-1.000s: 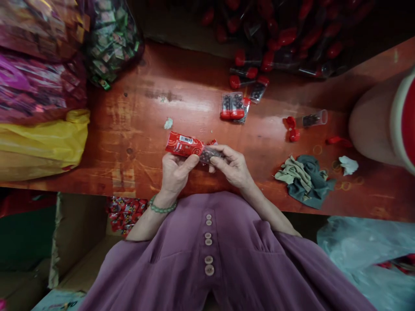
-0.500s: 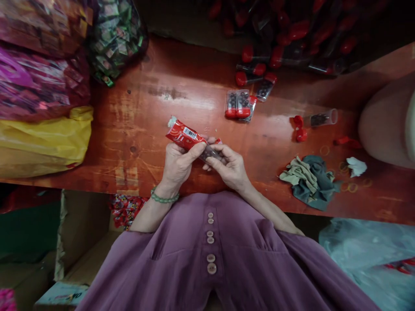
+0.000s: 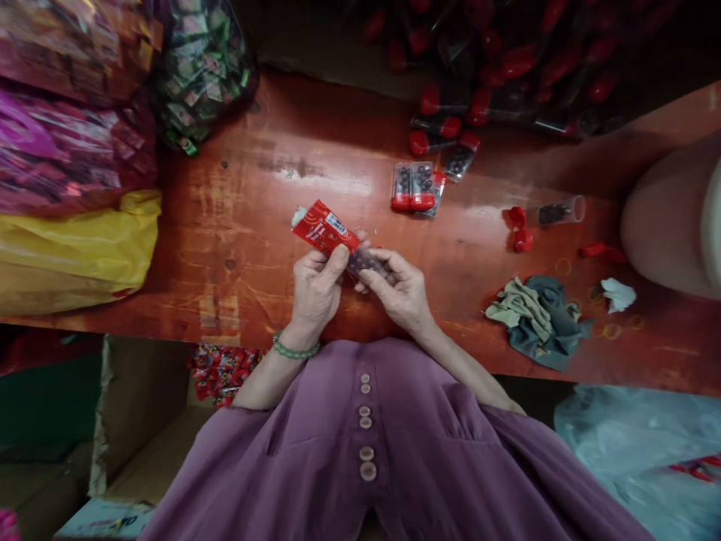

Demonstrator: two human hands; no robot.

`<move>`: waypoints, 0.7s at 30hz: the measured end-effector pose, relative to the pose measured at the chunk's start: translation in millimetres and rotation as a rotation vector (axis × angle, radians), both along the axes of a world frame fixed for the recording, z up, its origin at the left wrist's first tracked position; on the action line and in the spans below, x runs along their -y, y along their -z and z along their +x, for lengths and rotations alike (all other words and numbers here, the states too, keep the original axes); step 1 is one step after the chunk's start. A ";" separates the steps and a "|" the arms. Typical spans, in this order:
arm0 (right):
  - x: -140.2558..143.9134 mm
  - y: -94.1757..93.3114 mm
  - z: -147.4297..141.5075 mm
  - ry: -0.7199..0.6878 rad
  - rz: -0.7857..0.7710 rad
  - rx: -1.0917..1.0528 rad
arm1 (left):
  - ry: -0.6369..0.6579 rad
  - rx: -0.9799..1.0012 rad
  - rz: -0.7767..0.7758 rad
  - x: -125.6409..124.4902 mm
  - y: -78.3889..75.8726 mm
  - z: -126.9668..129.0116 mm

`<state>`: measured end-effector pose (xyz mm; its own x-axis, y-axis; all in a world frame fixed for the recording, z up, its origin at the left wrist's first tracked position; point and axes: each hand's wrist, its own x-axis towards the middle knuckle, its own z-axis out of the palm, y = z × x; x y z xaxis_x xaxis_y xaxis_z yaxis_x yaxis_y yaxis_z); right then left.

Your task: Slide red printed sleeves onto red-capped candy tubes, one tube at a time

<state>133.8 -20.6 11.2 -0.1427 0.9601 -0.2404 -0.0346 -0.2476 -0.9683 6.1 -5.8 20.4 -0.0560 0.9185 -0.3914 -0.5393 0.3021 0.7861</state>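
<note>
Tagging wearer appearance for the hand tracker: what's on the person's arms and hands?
Both hands bare, no gloves or rings visible. Left hand has a green bead bracelet at the wrist. Right hand and its wrist carry nothing. Forearms are bare; the mauve buttoned garment has sleeves ending near the elbows.

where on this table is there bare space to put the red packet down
Bare wood lies between the yellow bag and the left hand, and between the red packet and the capped tubes. The far right is crowded: tube pile, cloth rags, rubber bands.

Both hands (image 3: 360,282) around a red packet (image 3: 325,229) over the wooden table (image 3: 253,225)
</note>
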 end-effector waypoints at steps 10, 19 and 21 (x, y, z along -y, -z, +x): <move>1.9 2.2 -1.9 0.042 0.159 0.093 | 0.023 -0.034 0.000 2.1 4.1 -1.5; -8.1 -3.1 2.8 -0.001 0.035 -0.051 | 0.096 -0.023 -0.063 15.7 9.7 3.3; -10.4 -4.2 4.0 0.006 0.054 -0.125 | 0.130 -0.013 -0.045 19.3 12.2 3.3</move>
<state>137.9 -10.2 15.3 -0.1628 0.9721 -0.1687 -0.1574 -0.1944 -0.9682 9.4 -25.1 8.1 0.0571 0.8997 -0.4327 -0.4827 0.4042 0.7769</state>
